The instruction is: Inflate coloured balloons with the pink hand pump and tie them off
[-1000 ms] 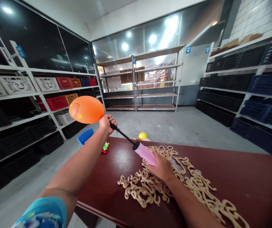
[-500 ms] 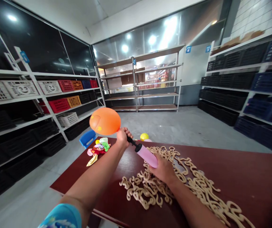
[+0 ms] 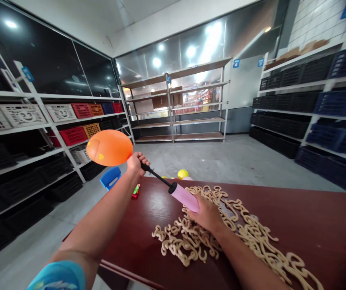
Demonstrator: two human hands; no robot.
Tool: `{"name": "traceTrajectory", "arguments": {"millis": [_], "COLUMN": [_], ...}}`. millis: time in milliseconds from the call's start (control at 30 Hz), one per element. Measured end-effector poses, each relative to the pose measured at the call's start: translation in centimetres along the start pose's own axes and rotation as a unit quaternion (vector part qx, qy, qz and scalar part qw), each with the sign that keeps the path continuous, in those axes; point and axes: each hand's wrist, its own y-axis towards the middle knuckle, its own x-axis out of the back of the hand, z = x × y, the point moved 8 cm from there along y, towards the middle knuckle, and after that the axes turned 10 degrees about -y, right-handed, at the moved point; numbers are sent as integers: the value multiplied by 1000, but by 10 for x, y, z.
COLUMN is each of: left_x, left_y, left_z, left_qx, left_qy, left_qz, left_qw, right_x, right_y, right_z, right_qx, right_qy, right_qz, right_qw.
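Observation:
An orange balloon (image 3: 110, 148), inflated, is at the end of a hand pump. My left hand (image 3: 137, 164) is closed around the pump's black handle and the balloon's neck. The pump's pink barrel (image 3: 185, 197) is in the grip of my right hand (image 3: 206, 213), with a long stretch of black rod showing between the two hands. Under and around my right hand, a pile of tan curly strands (image 3: 188, 241) is spread over the dark red table (image 3: 318, 225). Small red and green pieces (image 3: 135, 191) show beside my left forearm.
A blue chair (image 3: 110, 178) stands past the table's left corner. Beyond the far edge are a yellow balloon (image 3: 183, 174) and a pale one. Shelves with baskets line the left, and dark crates (image 3: 337, 102) fill shelves on the right. A metal rack (image 3: 173, 121) stands at the back.
My left hand has moved left and up with the orange balloon, drawing the rod out of the barrel. The balloon looks larger. My left forearm now covers most of the colourful pieces.

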Motion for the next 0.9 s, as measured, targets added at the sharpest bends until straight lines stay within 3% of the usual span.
{"name": "traceTrajectory", "arguments": {"millis": [100, 200, 267, 467, 600, 733, 900], "left_x": [-1, 1, 3, 5, 2, 1, -2], "left_y": [7, 6, 3, -19, -29, -24, -4], "left_z": [-24, -20, -2, 81, 107, 95, 32], "left_qx": [-21, -32, -24, 41, 52, 58, 14], "left_qy": [4, 4, -1, -5, -2, 2, 10], "left_qz": [4, -4, -13, -18, -8, -11, -15], "left_qw": [1000, 999, 1000, 999, 999, 998, 1000], "right_x": [-5, -11, -14, -12, -7, -4, -2], "right_y": [0, -2, -3, -4, -3, -2, 0], "right_z": [0, -2, -4, -6, -4, -3, -1], "right_qx": [-5, -11, -16, -31, -32, -25, -8], "right_qy": [-10, -21, -26, -25, -16, -8, -12], "right_qz": [6, 12, 21, 29, 23, 20, 12], "right_qw": [1000, 1000, 999, 999, 999, 999, 1000]}}
